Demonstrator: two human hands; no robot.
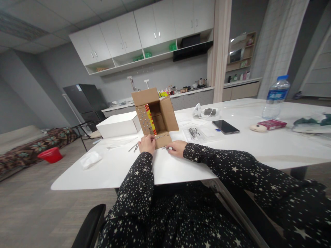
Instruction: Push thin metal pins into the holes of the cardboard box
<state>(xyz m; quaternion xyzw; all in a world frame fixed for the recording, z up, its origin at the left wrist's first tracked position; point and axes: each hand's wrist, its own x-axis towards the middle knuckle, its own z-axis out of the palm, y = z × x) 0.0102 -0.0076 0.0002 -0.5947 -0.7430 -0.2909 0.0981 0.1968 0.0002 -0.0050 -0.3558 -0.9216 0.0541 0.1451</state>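
Note:
A small brown cardboard box [162,113] lies on its side on the white table [258,148], its mouth facing me and its flaps spread. Rows of small metal screws stick in its left and bottom flaps. My left hand [147,144] rests on the bottom flap at its left corner, fingers curled on the edge. My right hand [178,148] lies on the table just right of that flap, fingertips pinching a small metal screw [164,148]. Several loose screws [133,148] lie on the table left of my left hand.
A white box [117,125] stands left of the carton. A clear bag of screws [193,133], a black phone [225,126], a water bottle [276,97], a red packet [272,124] and a crumpled tissue [90,159] lie around. A black chair [86,129] stands beyond the table.

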